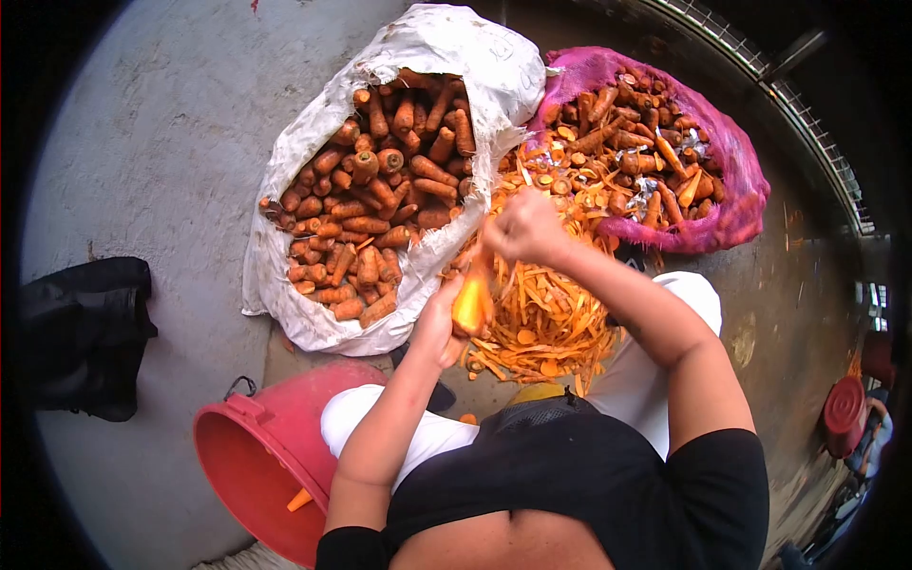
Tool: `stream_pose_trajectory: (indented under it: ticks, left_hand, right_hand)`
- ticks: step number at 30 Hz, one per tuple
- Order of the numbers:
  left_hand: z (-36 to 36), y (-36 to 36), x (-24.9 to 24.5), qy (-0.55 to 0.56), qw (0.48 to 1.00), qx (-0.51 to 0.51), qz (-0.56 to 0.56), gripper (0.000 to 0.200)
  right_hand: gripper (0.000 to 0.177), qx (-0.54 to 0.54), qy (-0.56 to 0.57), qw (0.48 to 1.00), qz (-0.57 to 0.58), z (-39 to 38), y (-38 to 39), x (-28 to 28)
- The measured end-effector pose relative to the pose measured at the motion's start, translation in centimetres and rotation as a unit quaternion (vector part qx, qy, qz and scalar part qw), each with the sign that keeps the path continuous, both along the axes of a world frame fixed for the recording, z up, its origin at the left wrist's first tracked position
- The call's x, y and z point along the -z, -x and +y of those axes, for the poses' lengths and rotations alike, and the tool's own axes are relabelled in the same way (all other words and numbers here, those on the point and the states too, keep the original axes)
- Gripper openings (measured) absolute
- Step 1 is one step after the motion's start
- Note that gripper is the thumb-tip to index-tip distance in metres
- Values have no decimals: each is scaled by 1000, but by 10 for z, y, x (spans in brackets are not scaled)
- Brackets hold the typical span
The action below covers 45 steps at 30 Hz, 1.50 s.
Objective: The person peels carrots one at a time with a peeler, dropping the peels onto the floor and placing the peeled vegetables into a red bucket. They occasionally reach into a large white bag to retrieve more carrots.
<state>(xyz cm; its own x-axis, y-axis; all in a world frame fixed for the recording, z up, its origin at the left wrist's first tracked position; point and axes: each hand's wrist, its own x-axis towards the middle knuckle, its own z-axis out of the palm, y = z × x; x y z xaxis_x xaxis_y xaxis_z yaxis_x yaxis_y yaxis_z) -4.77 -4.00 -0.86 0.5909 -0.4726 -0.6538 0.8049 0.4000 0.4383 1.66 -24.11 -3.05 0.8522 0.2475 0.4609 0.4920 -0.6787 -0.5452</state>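
My left hand (438,326) is closed around the thick end of a carrot (468,306), which shows bright orange where its skin is off. Just beyond it, my right hand (524,226) makes a fist over the carrot's far end. Whatever that fist grips is hidden and blurred by motion. Below both hands lies a heap of orange carrot peelings (546,309) with a few cut-off ends in it. Close by on the left, a white woven sack (313,114) gapes around many unpeeled carrots (375,195).
A pink mesh sack (741,190) of carrots and scraps stands at the upper right. At the lower left a red bucket (275,432) lies tilted, with a peeled carrot (299,500) inside. Black cloth (90,332) is on the floor. Another person (872,437) is near a red tub (844,416).
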Motion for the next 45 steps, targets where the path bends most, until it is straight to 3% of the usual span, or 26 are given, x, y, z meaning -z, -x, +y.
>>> stream_pose_trajectory:
  ticks: [1,3,6,9,12,16,19,25,28,30,34,38,42,45]
  left_hand:
    - [6,3,0,23,998,52,-21,36]
    - [4,7,-11,21,997,65,-20,38]
    - [4,5,-19,11,997,77,-25,41]
    - [1,-1,-17,6,998,64,-28,39]
    - [7,-8,1,41,998,35,-9,37]
    - [5,-10,12,-2,1000,-28,6,33]
    - [-1,-12,11,-10,997,-54,52,28]
    - [-10,-9,4,-28,996,-69,45,30]
    - [-6,-4,-9,-27,999,-18,6,31]
    - [0,6,-8,-25,998,12,-53,35]
    - [9,12,-14,-6,993,89,-82,41]
    - [15,7,-29,-27,984,122,-123,42]
    - [16,-4,-11,-13,993,82,-88,45]
    - [13,-8,6,-22,998,22,-48,46]
  right_hand:
    - [36,77,72,994,-28,-14,-13,5]
    - [43,178,173,968,28,-45,-33,18]
    - [48,299,158,935,106,-59,-42,12]
    - [47,262,40,945,193,-48,-41,4]
    - [42,129,-57,965,220,-23,-24,-20]
    - [37,-34,-43,998,38,12,7,-26]
    - [38,-88,-4,996,7,25,24,-29]
    - [39,-97,11,995,-18,23,20,-25]
    - [38,-63,-1,997,-40,18,16,-19]
    - [34,1,-4,1000,15,0,-1,-16]
    - [36,95,119,988,26,-44,-31,10]
    - [41,190,187,934,239,-52,-38,10]
    - [43,227,9,942,248,-51,-37,-5]
    - [42,145,-53,964,215,-31,-27,-10]
